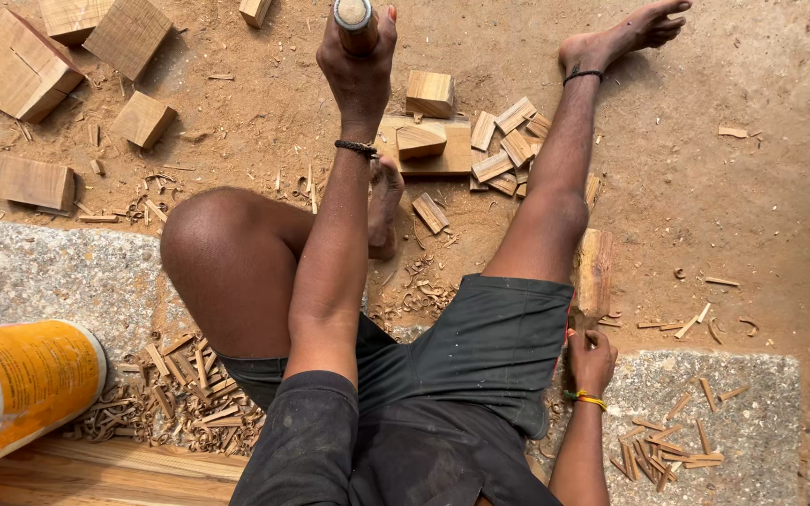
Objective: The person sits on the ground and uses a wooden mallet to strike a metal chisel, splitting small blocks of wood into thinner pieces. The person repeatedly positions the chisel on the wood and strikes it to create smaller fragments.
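Sandy ground (724,187) fills the upper part of the view; a grey stone slab (58,272) runs along its near edge, and a strip of pale timber planking (96,473) lies at the bottom left corner. The seated person wears dark shorts (480,356), with one knee raised at centre left and the other leg stretched toward the top right.

An orange-and-white cylindrical container (21,384) lies on its side at the left edge of the slab. Large wooden blocks (21,66) sit at the top left corner of the ground, well apart from the hands. A flat wooden board (447,155) lies between the two feet, carrying a wedge-shaped wooden piece (421,141), with a small cube of wood (429,93) just behind it and a cluster of small cut blocks (508,145) beside its right edge.

The left hand (360,61), a dark beaded band at its wrist, is raised and clamped round a wooden tool handle (353,19) at the top edge of the view; the tool's working end is out of view. The right hand (591,361), with a yellow band at the wrist, rests beside the thigh at the slab's edge, fingers curled around the near end of an upright wooden piece (596,272); the view does not settle how firmly they grip.

Shavings and wood chips (180,384) litter the slab beneath the raised knee, and thin splints (667,450) lie near the bottom right.
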